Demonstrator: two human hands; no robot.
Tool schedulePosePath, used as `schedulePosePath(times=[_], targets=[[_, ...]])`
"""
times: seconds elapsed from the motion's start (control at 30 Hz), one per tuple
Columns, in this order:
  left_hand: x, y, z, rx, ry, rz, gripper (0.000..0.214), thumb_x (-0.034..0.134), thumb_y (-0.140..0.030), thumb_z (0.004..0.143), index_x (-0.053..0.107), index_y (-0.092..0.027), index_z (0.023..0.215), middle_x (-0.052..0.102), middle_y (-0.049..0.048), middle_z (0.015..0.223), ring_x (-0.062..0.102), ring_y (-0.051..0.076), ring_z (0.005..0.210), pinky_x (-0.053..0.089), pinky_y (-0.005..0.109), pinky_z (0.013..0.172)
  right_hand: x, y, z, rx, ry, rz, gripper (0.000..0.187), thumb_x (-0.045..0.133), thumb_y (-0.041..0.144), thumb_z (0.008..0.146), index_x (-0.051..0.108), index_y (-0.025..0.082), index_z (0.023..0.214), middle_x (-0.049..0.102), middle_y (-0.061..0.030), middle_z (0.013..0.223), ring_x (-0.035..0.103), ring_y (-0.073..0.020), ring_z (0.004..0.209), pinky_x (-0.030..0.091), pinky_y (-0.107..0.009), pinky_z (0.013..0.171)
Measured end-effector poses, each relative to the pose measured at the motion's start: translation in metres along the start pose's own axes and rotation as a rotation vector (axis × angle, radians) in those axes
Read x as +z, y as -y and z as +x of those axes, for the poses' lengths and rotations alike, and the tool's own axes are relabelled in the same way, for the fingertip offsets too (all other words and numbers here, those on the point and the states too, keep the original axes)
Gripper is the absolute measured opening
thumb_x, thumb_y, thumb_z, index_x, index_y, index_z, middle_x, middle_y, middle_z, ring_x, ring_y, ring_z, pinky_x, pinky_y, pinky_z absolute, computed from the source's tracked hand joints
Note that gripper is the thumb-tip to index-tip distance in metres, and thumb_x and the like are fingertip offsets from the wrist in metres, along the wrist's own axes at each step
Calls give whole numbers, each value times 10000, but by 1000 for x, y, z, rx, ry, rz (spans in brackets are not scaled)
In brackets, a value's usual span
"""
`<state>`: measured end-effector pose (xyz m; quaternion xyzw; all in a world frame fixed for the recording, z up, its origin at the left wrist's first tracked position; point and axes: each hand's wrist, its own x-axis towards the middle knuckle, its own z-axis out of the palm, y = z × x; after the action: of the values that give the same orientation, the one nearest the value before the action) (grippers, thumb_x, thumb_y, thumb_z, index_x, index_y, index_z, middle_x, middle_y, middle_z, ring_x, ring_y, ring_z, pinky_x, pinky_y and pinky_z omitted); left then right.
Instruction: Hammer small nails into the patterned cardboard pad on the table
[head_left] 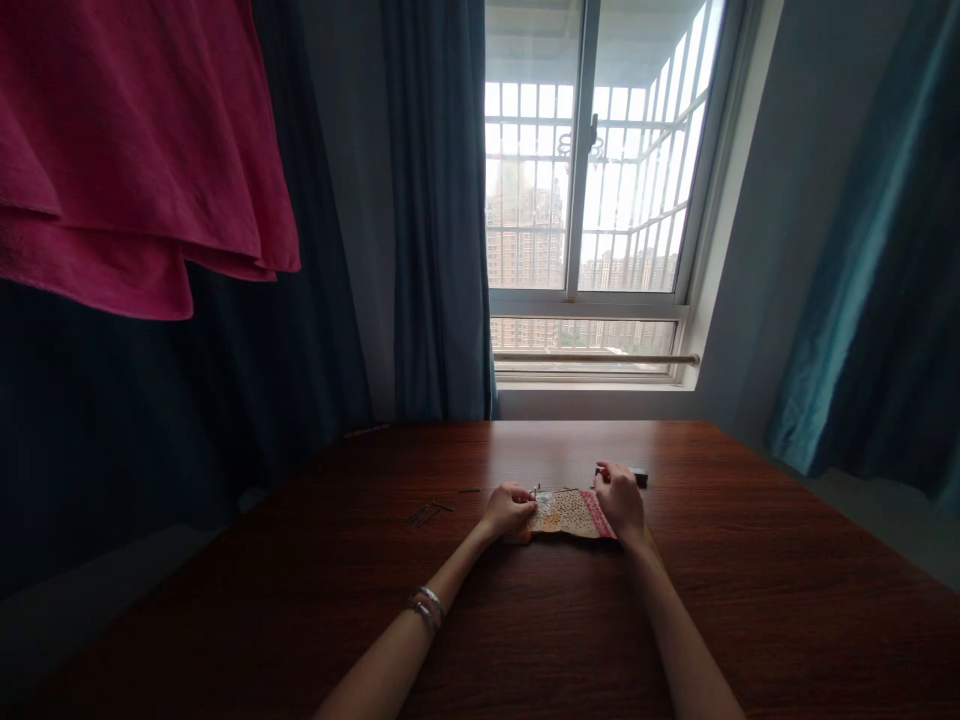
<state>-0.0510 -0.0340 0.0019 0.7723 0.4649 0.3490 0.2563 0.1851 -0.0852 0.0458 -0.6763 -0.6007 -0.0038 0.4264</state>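
Observation:
My left hand (511, 508) rests at the left end of a flat, speckled piece (568, 513) with white, tan and pink-red patches. Its fingertips pinch a thin upright nail (535, 492) over that end. My right hand (621, 500) is closed at the right end, around what looks like a hammer; its dark head (639, 478) shows beyond the knuckles, and most of the handle is hidden by the hand and wrist. Several dark loose nails (429, 513) lie on the table left of my left hand, with a single one (469, 491) nearer to it.
The brown wooden table (525, 620) reaches to the wall below a barred window (585, 200). Blue curtains (439, 220) hang at both sides. A pink towel (142, 150) hangs at upper left, above the table's height.

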Motion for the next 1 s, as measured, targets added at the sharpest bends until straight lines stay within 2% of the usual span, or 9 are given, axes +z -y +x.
schedulePosePath(times=[0.1, 0.17, 0.23, 0.33, 0.53, 0.7, 0.83, 0.9, 1.0], targets=[[0, -1, 0, -14, -7, 11, 230, 631, -339, 684, 740, -149, 754, 644, 27, 738, 556, 150, 686, 400, 225, 618, -22, -23, 3, 285, 69, -291, 368, 477, 318, 792, 587, 138, 1094, 612, -203, 1048, 579, -324, 1001, 446, -410, 796], [-1, -2, -1, -10, -5, 8, 227, 631, -338, 681, 741, -152, 754, 644, 25, 737, 558, 150, 687, 399, 224, 615, -29, -36, 3, 441, 159, -365, 480, 519, 393, 764, 542, 96, 1141, 591, -255, 1084, 588, -354, 997, 457, -426, 755], [-1, -2, -1, 0, -2, 1, 227, 628, -340, 682, 741, -156, 751, 643, 23, 733, 560, 150, 687, 398, 224, 611, -31, -44, 3, 513, 249, -356, 579, 549, 442, 735, 512, 65, 1172, 589, -280, 1095, 598, -362, 998, 464, -431, 745], [-2, -2, -2, 8, -4, -14, 231, 621, -339, 686, 740, -153, 755, 647, 26, 742, 562, 150, 683, 401, 227, 610, -30, -47, 2, 520, 315, -324, 555, 561, 447, 721, 558, 72, 1131, 627, -263, 1057, 611, -359, 998, 464, -438, 765], [-3, -2, -2, 36, 3, -10, 214, 629, -322, 684, 740, -154, 755, 651, 30, 758, 566, 153, 702, 400, 225, 616, -26, -46, 2, 499, 314, -302, 398, 577, 412, 710, 669, 143, 989, 656, -234, 1038, 613, -377, 1001, 461, -463, 771], [-2, -2, -2, 21, 1, 1, 217, 630, -326, 685, 741, -155, 761, 650, 26, 748, 562, 152, 697, 396, 224, 611, -25, -47, 0, 484, 255, -231, 309, 592, 343, 701, 693, 132, 903, 666, -241, 986, 610, -373, 1003, 459, -441, 787], [-3, -2, -2, 29, 9, 1, 216, 633, -322, 687, 741, -152, 765, 657, 31, 772, 562, 150, 704, 395, 219, 616, -32, -46, 5, 477, 139, -117, 287, 529, 298, 744, 672, 109, 908, 659, -243, 967, 620, -340, 978, 467, -391, 771], [-3, -2, -2, 27, 10, 13, 218, 631, -318, 689, 743, -149, 769, 659, 33, 769, 562, 147, 702, 392, 215, 616, -38, -44, 10, 467, 73, -22, 338, 488, 320, 775, 635, 92, 977, 655, -227, 963, 643, -302, 904, 484, -353, 712], [-2, -3, -2, 2, 7, 45, 221, 626, -312, 687, 747, -147, 771, 659, 33, 748, 560, 143, 690, 385, 211, 609, -46, -35, 13, 437, 31, 148, 375, 421, 386, 813, 593, 109, 998, 661, -132, 862, 641, -188, 639, 486, -279, 550]])
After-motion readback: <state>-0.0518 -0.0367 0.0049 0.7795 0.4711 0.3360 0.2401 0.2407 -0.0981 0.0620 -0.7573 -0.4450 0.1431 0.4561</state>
